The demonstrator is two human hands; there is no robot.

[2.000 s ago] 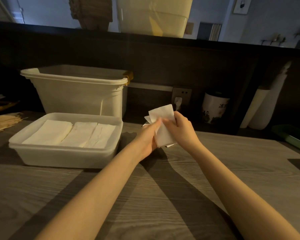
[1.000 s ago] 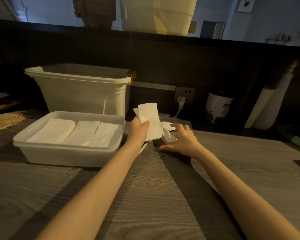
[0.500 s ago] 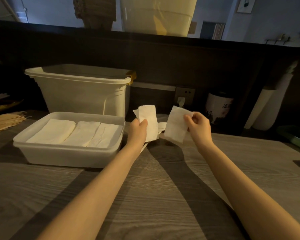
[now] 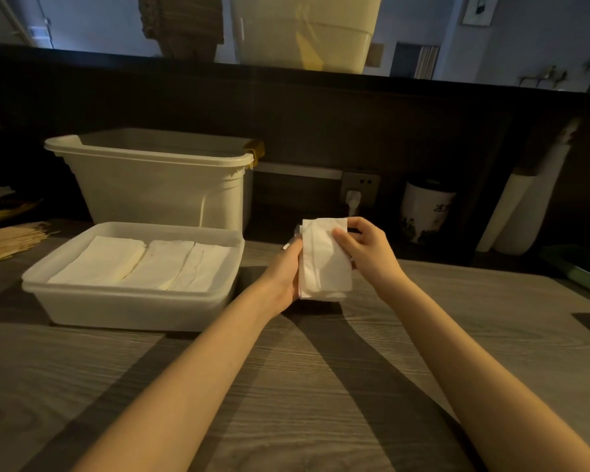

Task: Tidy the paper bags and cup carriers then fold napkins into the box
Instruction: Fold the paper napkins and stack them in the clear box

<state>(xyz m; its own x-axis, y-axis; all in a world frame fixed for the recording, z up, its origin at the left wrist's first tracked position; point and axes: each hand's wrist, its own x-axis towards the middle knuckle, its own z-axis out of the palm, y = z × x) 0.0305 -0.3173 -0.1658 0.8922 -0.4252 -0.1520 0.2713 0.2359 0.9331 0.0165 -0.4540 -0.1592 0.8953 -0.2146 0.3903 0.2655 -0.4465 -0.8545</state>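
Observation:
A small stack of white folded napkins [image 4: 324, 264] stands upright between my two hands, just above the wooden counter. My left hand [image 4: 285, 274] grips the stack from its left side, fingers hidden behind the paper. My right hand [image 4: 365, 252] pinches the front napkin, thumb on its face and fingers round the right edge. To the left sits a shallow white plastic box [image 4: 133, 308] holding three rows of folded napkins [image 4: 143, 264] laid flat.
A tall white plastic bin [image 4: 157, 185] stands behind the shallow box. A stack of brown paper [image 4: 7, 240] lies at the far left. A white jar [image 4: 424, 211] and a wall socket [image 4: 360, 187] are at the back; a green tray edge [image 4: 579, 270] shows on the right.
My right hand picked a napkin off the counter and brought it leftward onto the stack in my left hand. Both hands now hold the napkins together.

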